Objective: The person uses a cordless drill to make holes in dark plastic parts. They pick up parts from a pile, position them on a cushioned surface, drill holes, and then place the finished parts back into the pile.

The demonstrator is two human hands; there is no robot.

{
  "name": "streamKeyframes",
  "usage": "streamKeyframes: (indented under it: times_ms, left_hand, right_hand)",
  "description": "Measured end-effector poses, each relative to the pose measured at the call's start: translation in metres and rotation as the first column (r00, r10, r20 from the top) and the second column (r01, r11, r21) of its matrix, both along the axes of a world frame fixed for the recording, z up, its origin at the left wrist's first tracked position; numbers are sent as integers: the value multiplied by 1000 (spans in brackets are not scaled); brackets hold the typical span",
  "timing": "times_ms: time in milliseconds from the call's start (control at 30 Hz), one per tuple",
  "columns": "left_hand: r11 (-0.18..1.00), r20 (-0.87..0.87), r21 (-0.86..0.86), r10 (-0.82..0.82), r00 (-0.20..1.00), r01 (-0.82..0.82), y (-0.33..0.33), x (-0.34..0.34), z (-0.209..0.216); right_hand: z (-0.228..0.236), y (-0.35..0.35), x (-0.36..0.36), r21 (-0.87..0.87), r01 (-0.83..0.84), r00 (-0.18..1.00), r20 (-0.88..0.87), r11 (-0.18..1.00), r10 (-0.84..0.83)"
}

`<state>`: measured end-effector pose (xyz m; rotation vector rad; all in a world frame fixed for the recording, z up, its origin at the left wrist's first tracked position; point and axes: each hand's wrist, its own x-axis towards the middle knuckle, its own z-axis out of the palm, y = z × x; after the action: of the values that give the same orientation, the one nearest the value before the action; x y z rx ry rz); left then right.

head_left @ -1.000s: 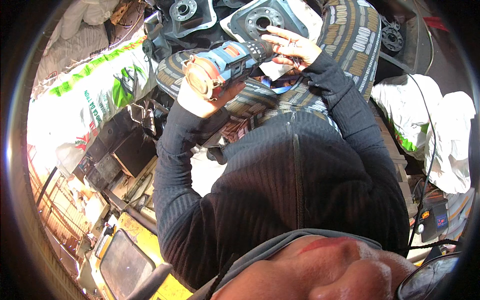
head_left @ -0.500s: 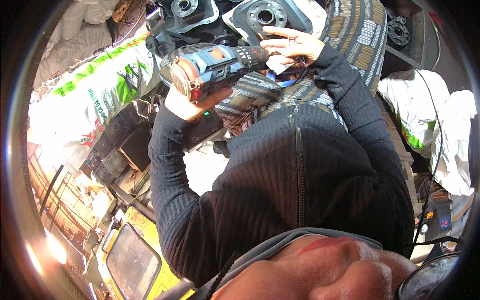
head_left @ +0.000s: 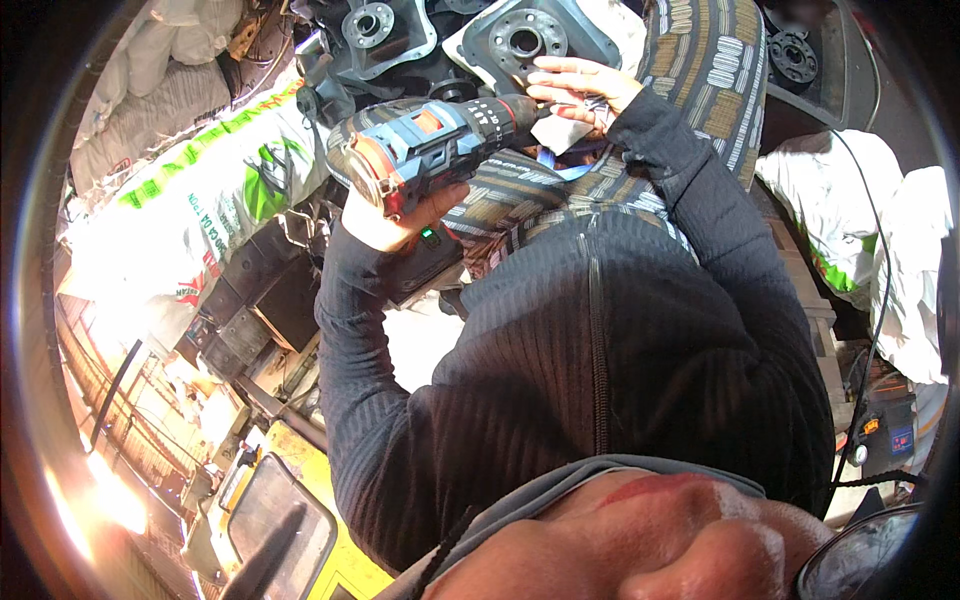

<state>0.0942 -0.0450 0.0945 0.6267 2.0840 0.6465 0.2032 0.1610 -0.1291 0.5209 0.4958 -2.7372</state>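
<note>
My left hand [head_left: 385, 222] is wrapped round the handle of a blue and black cordless drill [head_left: 430, 148], held level with its chuck pointing right. My right hand [head_left: 598, 88] is at the chuck's front end, its fingers bent round a small pale grey piece that they largely hide. A white scrap [head_left: 558, 132] shows just under these fingers. Beyond the hands, a dark square part with a round bolt-hole flange [head_left: 498, 42] lies on something white. My legs in patterned trousers [head_left: 715, 90] are bent beneath the drill.
More dark flanged parts [head_left: 395, 50] are heaped at the far side, and another sits in a dark bin [head_left: 835, 75] at right. White sacks [head_left: 190, 190] stand at left, white bags [head_left: 835, 190] at right. A black cable [head_left: 880, 250] hangs there. Yellow machinery [head_left: 345, 545] is at lower left.
The drill and my left hand have shifted slightly right and down. My right hand has moved a little left, and its fingers are closer together.
</note>
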Motion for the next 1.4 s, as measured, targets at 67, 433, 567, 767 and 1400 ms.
streamKeyframes:
  times_ms: [67, 433, 567, 767, 1400]
  left_hand:
    - [997, 33, -62, 41, 999, -39, 3, -5, -6]
    - [887, -527, 6, -389, 755, 462, 41, -24, -58]
    - [982, -279, 65, -153, 948, 178, 46, -17, -66]
    - [913, -470, -83, -389, 793, 399, 48, -16, -63]
    - [899, -228, -266, -410, 883, 348, 88, -48, -70]
  right_hand:
    - [-9, -4, 1, -19, 146, 960, 245, 989, -137]
    - [-43, -30, -5, 470, 206, 837, 370, 858, -404]
    - [-47, -34, -15, 527, 164, 859, 339, 834, -384]
    - [-52, -38, -21, 660, 127, 869, 286, 740, -404]
    - [-29, -35, -19, 717, -8, 876, 341, 697, -341]
